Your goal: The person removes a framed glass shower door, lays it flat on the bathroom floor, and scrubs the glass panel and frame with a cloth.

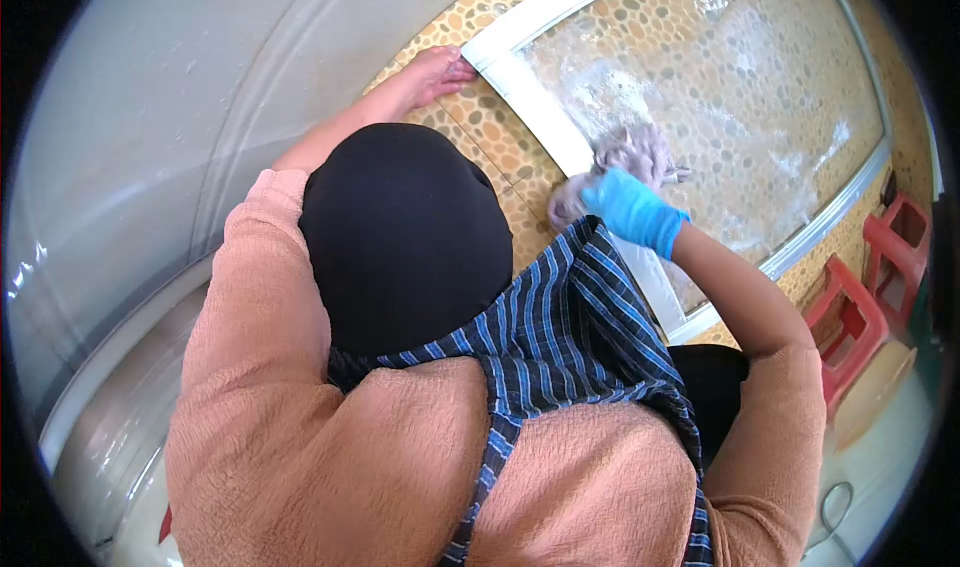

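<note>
A glass panel in a white frame [545,107] lies flat on the pebble-patterned tile floor, with streaks of foam and water across its glass. My left hand [440,75] is bare and grips the frame at its far left corner, its fingertips partly hidden at the edge. My right hand [632,210] wears a blue rubber glove and is closed on a wet, greyish-purple cloth [637,154]. Bunched up, the cloth lies across the near-left side of the frame and onto the soapy glass. Part of it hangs over the frame's outer edge.
Two red plastic stools [850,312] stand at the right, beyond the panel. Below them is a tan, round-edged item [875,397]. A large, pale, curved surface [200,97] rises along the left. My black-clad knee [410,237] is close to the panel.
</note>
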Tool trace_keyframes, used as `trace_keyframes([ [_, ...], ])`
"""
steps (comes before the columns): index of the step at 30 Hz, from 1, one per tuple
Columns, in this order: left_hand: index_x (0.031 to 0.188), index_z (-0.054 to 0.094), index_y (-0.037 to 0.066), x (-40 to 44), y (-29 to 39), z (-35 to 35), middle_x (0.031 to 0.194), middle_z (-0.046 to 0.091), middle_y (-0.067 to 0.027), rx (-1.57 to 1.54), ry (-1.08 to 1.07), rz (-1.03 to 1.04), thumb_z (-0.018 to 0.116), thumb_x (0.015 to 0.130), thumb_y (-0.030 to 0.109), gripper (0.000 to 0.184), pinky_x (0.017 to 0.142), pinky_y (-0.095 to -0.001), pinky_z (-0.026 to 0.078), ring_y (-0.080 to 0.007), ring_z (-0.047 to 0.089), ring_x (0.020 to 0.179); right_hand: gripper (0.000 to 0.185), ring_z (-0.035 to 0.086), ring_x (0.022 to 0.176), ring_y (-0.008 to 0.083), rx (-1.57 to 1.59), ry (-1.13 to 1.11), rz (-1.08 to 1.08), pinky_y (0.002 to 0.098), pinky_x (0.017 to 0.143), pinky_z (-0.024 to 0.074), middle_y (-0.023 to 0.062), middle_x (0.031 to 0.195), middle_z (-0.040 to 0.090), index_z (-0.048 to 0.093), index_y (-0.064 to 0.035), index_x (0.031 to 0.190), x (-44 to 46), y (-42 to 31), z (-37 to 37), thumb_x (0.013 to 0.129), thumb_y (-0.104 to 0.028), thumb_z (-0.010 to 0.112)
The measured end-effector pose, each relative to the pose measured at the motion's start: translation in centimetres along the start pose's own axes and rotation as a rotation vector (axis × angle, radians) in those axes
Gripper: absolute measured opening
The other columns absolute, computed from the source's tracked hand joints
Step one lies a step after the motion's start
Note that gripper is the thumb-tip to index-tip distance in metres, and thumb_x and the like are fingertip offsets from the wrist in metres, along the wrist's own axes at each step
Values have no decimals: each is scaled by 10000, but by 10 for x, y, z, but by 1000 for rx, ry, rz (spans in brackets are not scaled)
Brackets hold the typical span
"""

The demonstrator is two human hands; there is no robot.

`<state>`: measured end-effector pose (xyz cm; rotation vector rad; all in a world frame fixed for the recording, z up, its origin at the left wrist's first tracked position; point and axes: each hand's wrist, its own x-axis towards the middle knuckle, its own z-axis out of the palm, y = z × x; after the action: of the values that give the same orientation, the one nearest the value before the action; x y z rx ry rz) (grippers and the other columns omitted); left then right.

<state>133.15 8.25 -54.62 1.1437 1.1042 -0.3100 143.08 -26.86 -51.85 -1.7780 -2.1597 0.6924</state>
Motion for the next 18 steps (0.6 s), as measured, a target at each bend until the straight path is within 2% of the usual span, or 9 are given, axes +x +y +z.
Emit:
trace_keyframes([
  [2, 1226, 462, 22, -2, 5, -1, 1189, 556, -148, -16, -57, -22, 366, 1001, 258, 339, 976, -385, 405, -260, 524, 1145, 110, 615, 699, 315, 25, -144, 129, 394, 668, 488, 139, 687, 601, 629, -59, 816, 37, 6, -4, 724, -79, 574],
  [3, 1263, 439, -4, -4, 6, -3, 1267, 511, -179, -36, -100, -42, 368, 998, 232, 363, 1052, -397, 374, -279, 478, 1219, 113, 628, 672, 294, -53, -2, 124, 370, 627, 494, 127, 695, 619, 639, -67, 833, 58, 15, -1, 751, -121, 583],
  [8, 1214, 473, 32, -5, 1, -1, 1180, 562, -106, -118, -47, -34, 356, 1005, 287, 350, 977, -382, 404, -232, 518, 1136, 279, 652, 744, 306, -81, 274, 347, 393, 681, 508, 116, 788, 664, 654, -132, 981, 166, 35, -23, 802, -343, 615],
  [9, 1185, 488, 49, -8, -1, 4, 1105, 598, -72, -126, 27, -21, 324, 1016, 314, 355, 925, -354, 425, -203, 536, 1087, 279, 652, 744, 306, -71, 272, 354, 393, 681, 508, 116, 788, 664, 654, -132, 981, 172, 35, -32, 802, -343, 615],
  [11, 1148, 517, 56, 5, -10, 2, 1069, 607, -60, -79, 38, -14, 331, 1014, 331, 358, 888, -367, 456, -197, 560, 1018, 188, 653, 778, 300, -159, 215, 335, 402, 668, 522, 106, 865, 644, 663, -201, 970, 169, 37, -45, 805, -166, 581],
  [14, 1184, 501, 19, 13, -11, 4, 1126, 592, -113, -211, 27, 19, 496, 957, 218, 302, 901, -364, 475, -218, 583, 1017, 221, 647, 759, 297, -1, 279, 374, 402, 640, 513, 120, 847, 639, 634, -167, 1009, 151, 35, -24, 793, -174, 586],
  [16, 1211, 488, 5, 6, 8, -3, 1124, 593, -119, -113, 49, 16, 520, 938, 163, 316, 895, -338, 492, -214, 590, 1015, 274, 638, 765, 294, 76, 63, 415, 408, 653, 500, 132, 845, 635, 590, -144, 1057, 134, 34, -14, 784, -160, 583],
  [17, 1237, 475, -9, 2, 11, -1, 1122, 595, -126, -17, 86, 23, 544, 920, 107, 345, 889, -311, 509, -209, 597, 1013, 295, 632, 725, 293, -111, -131, 271, 407, 616, 492, 127, 812, 623, 561, -130, 1064, 112, 39, -1, 770, -130, 580],
  [18, 1314, 417, 0, 6, 11, -5, 1121, 598, -133, 20, 48, 15, 564, 886, 25, 453, 845, -252, 535, -195, 605, 1015, 277, 628, 695, 290, -165, 2, 158, 403, 605, 494, 113, 757, 602, 558, -105, 1023, 75, 21, -10, 748, -99, 588],
])
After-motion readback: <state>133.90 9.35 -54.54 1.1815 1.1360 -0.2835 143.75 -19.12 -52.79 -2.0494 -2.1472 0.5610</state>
